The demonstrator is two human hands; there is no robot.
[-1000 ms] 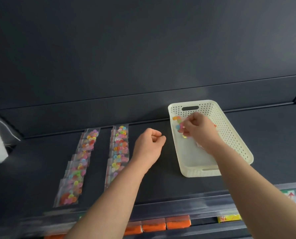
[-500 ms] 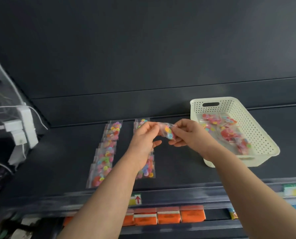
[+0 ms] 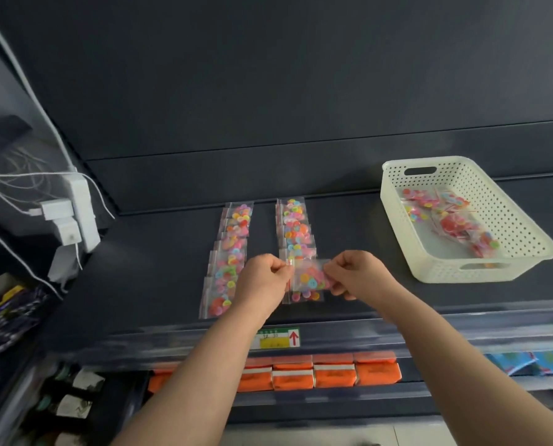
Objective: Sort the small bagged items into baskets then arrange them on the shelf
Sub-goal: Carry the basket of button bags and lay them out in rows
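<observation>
Both hands hold one small clear bag of coloured buttons (image 3: 308, 277) over the front end of the right row of bags (image 3: 294, 226). My left hand (image 3: 262, 281) pinches the bag's left edge and my right hand (image 3: 355, 274) pinches its right edge. A second row of button bags (image 3: 230, 255) lies to the left on the dark shelf (image 3: 159, 272). The white perforated basket (image 3: 526, 239) stands at the right and still contains several button bags (image 3: 452, 220).
A white power strip with plugs and cables (image 3: 75, 217) hangs at the shelf's left end. Orange packs (image 3: 320, 371) fill the shelf below, behind a price-tag rail with a red-arrow label (image 3: 278, 338). Dark packaged goods (image 3: 8, 313) sit at the far left.
My right hand lifted a button bag from the basket and carried it left. My left hand took its other edge, and both lowered it to the front of the right row.
</observation>
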